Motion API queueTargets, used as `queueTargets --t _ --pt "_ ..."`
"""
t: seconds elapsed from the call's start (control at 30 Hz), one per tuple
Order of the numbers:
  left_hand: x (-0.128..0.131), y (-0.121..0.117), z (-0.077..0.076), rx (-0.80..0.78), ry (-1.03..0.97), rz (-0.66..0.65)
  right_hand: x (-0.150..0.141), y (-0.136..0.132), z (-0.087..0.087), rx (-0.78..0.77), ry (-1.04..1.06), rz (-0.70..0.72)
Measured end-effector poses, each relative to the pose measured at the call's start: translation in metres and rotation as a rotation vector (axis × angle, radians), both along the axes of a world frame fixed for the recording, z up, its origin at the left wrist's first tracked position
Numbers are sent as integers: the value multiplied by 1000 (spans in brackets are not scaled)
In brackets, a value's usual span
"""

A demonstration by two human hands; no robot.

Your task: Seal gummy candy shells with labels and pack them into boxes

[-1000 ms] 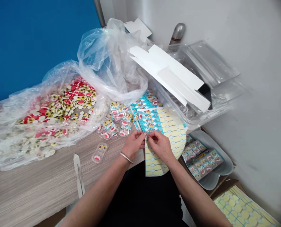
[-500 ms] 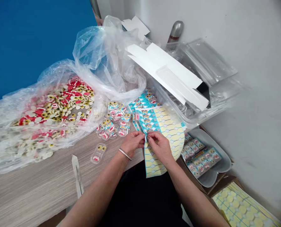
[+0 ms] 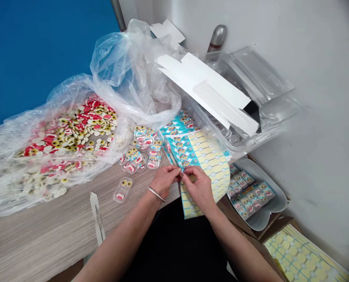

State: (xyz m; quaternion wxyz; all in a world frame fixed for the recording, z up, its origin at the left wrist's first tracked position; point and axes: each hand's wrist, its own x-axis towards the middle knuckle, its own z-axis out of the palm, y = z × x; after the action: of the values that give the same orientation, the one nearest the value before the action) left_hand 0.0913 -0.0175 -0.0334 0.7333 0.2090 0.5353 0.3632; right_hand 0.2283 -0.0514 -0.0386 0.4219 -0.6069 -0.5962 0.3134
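Note:
My left hand (image 3: 164, 181) and my right hand (image 3: 199, 188) meet at the middle of a label sheet (image 3: 212, 166), and both pinch it between finger and thumb. The sheet has yellow diamond-patterned backing and a strip of blue printed labels (image 3: 181, 150). Its lower end curls up under my right hand. A thin metal bangle (image 3: 156, 194) circles my left wrist. Beyond my left hand lies a heap of clear blister packs with candy eyes (image 3: 141, 149), and one single pack (image 3: 123, 190) sits apart nearer me.
A clear plastic bag of loose candy eyes (image 3: 68, 133) covers the wooden table's (image 3: 45, 235) left side. Behind the sheet stand a clear plastic tray (image 3: 235, 129) and white card strips (image 3: 206, 88). Lower right holds a white tray of packs (image 3: 256, 192) and more yellow sheets (image 3: 300, 254).
The lower part of the sheet now lifts and curls under my right hand, which has shifted slightly to the right. Both hands still pinch the sheet.

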Motion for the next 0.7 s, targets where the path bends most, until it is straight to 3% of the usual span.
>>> queueTargets --t 0.47,0.7 --pt "0 -5 -9 131 150 80 2 0 -6 -101 168 -84" --pt "-5 -10 -6 133 125 42 15 5 1 -108 172 97"
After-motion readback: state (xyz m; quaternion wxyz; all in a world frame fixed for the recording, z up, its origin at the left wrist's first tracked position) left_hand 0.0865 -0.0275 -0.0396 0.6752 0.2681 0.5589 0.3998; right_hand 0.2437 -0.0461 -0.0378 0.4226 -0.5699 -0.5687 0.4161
